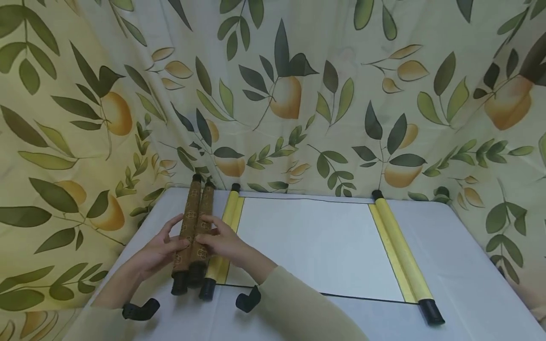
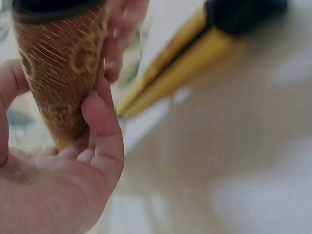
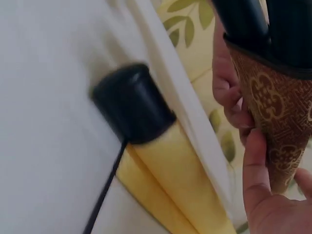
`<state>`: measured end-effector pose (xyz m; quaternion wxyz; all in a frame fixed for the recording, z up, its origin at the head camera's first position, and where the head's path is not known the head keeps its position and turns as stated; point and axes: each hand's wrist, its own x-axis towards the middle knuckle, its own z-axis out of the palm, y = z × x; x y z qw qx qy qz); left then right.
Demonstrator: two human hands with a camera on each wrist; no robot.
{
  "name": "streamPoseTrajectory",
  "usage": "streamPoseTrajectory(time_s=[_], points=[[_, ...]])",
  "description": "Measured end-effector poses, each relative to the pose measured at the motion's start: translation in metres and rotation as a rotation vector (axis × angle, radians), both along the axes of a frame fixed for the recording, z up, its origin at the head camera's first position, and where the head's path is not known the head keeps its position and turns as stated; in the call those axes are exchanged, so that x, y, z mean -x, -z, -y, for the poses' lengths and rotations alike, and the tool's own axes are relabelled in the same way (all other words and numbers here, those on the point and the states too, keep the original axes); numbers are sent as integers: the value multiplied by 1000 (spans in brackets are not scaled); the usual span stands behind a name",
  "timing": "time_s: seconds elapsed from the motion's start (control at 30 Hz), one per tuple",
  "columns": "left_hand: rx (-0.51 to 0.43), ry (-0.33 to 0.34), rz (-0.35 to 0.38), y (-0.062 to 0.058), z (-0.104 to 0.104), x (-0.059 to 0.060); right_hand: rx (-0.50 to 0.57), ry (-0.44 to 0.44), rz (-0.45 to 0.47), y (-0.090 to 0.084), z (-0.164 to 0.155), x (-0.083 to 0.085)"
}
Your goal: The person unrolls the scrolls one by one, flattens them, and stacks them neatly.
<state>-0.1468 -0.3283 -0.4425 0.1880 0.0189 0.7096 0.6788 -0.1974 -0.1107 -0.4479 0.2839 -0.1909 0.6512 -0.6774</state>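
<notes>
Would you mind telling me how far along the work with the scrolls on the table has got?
Done: the brown patterned scroll looks fully rolled, its two rollers side by side. In hand: the left hand and right hand both hold it above the grey table. Left, probably: the yellow-edged white scroll lies spread open between its yellow rollers.

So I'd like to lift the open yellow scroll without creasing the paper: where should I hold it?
Probably by the two rolled yellow rods, the right rod and left rod, one hand each from above at mid-length; the white sheet between lies flat and unsupported.
</notes>
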Motion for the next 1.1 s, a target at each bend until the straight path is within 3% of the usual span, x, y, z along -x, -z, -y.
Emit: streamPoseTrajectory(time_s=[0.23,0.37,0.7,1.1], points=[[48,-14,-104,-11,-51,-6,-6,-22,-121,-6,-47,5],[56,3,-192,-18,-82,0,4,-6,-192,-7,-74,4],[90,71,-292,-33,-138,15,6,80,-228,-14,-136,-1],[-35,139,-258,-28,-197,32,-34,140,-248,-16,-202,-13]])
